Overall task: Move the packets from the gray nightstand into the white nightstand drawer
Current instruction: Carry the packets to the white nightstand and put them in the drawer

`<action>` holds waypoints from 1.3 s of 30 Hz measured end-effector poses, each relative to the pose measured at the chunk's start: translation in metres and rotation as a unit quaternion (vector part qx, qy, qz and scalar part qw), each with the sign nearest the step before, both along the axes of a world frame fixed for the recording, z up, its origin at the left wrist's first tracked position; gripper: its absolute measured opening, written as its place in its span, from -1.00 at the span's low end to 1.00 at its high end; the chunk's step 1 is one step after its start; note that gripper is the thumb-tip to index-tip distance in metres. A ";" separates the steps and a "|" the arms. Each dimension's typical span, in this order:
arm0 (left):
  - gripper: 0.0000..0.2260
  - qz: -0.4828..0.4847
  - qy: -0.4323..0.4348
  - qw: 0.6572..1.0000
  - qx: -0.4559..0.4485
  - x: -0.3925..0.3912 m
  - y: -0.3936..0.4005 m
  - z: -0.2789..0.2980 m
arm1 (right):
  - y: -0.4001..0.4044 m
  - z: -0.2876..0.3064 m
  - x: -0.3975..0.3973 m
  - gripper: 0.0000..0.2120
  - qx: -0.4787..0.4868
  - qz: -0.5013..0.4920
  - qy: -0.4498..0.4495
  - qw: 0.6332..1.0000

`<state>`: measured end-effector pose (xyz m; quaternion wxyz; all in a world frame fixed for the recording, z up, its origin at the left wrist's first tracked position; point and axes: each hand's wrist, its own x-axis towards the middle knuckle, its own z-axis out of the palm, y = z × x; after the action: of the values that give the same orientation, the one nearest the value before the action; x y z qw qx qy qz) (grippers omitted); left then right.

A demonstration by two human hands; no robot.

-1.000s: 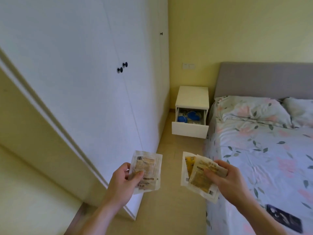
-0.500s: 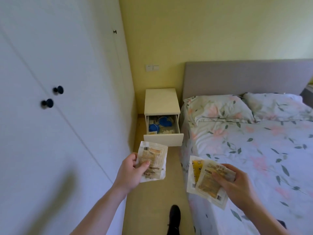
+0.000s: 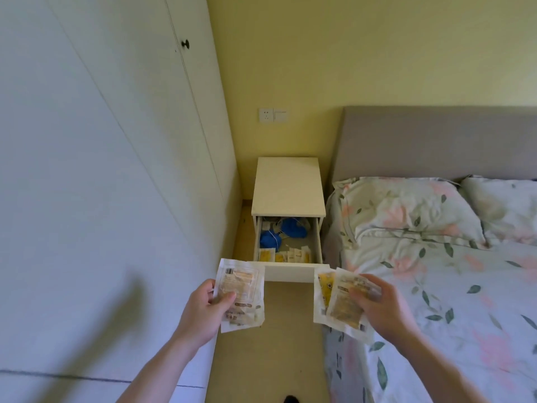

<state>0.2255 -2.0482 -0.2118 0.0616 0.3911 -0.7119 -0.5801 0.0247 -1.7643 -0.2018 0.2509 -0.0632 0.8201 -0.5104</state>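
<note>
As packets look light, thin, floppy: left hand [image 3: 203,311] pinches one packet [image 3: 241,298], right hand [image 3: 377,309] clamps two packets [image 3: 340,301]; drawer [image 3: 287,251] open ahead.

Two bare forearms, no sleeves, left hand [image 3: 207,311], right hand [image 3: 377,308], dark shoe toe [image 3: 291,399] below

White wardrobe [image 3: 101,170] with a black knob [image 3: 185,44] fills the left of the frame. The wall [image 3: 348,53] is pale yellow, the headboard [image 3: 436,141] grey-taupe. At centre, a white nightstand [image 3: 287,187] holds blue items [image 3: 279,234] and yellow-and-white packets [image 3: 286,255]. At right, white bedding [image 3: 436,271] shows pink flowers and green leaves.
</note>
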 end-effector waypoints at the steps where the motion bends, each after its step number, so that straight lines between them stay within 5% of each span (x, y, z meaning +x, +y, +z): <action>1: -0.90 0.003 -0.004 1.000 0.002 -0.010 -0.007 -0.005 | -0.010 -0.001 -0.013 -0.84 0.001 0.006 0.002 1.000; 17: -0.83 -0.018 -0.068 0.996 0.051 -0.246 -0.156 -0.107 | -0.160 -0.097 -0.236 -0.88 0.157 -0.029 -0.034 0.987; 39: -0.83 0.001 -0.194 0.975 0.108 -0.388 -0.232 -0.343 | -0.286 -0.420 -0.391 -0.70 0.376 0.066 -0.103 0.918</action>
<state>-0.1621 -2.2804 -0.5546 -0.1198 0.5011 -0.6432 -0.5664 -0.3659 -2.0500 -0.6221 0.3721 0.0352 0.9153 -0.1501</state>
